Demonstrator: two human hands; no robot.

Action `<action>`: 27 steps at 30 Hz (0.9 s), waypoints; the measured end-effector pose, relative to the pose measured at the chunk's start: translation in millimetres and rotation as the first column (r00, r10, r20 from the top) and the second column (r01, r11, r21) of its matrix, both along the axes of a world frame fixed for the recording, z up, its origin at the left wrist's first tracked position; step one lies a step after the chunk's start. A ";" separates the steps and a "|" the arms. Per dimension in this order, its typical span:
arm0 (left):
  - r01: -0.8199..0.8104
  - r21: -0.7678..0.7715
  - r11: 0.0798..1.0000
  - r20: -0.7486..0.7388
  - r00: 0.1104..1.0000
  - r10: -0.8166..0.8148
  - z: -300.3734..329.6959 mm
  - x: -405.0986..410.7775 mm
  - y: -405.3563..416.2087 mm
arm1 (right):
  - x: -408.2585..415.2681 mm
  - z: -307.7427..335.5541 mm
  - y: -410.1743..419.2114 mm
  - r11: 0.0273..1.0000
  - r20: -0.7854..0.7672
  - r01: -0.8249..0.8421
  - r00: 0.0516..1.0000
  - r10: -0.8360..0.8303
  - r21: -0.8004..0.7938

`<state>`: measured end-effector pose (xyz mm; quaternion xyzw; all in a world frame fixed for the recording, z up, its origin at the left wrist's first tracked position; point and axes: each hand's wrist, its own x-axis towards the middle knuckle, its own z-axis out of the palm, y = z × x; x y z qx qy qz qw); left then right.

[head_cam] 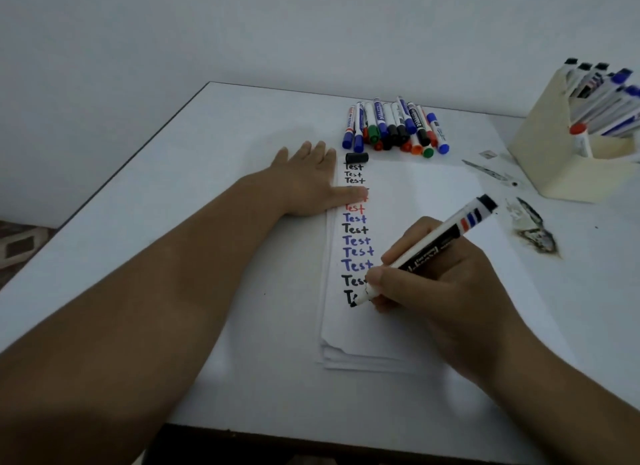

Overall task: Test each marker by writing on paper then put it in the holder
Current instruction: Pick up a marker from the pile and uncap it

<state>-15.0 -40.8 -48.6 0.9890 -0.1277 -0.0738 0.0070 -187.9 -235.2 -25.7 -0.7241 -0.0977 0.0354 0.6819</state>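
My right hand grips an uncapped black marker, its tip touching the paper at the bottom of a column of "Test" words in black, red and blue. My left hand lies flat with fingers straight, pressing the paper's upper left edge. The marker's black cap lies at the top of the sheet. A pile of several capped markers sits beyond the paper. The cream holder at the far right holds several markers.
The white table has a burnt, chipped patch to the right of the paper and small scraps near the holder. Its front edge runs along the bottom of the view. A wall stands close behind.
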 end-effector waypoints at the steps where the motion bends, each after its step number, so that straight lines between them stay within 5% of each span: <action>1: -0.001 -0.001 1.000 -0.001 1.000 0.001 0.1 -0.2 0.1 | -0.4 -3.0 -0.1 1.000 0.006 0.015 1.000 -0.015 -0.011; 12: -0.009 -0.012 1.000 0.002 1.000 0.009 -1.4 0.3 1.2 | -6.0 -5.2 1.7 0.963 0.118 0.027 0.993 0.005 -0.269; 18: -0.017 -0.007 1.000 0.002 1.000 0.017 -1.9 1.5 0.5 | -5.4 -4.1 0.9 0.983 0.059 0.035 0.998 -0.024 -0.180; 27: -0.014 -0.009 1.000 0.002 1.000 0.014 -2.8 2.1 1.2 | -7.7 -6.1 2.6 0.962 0.174 0.072 0.984 -0.025 -0.265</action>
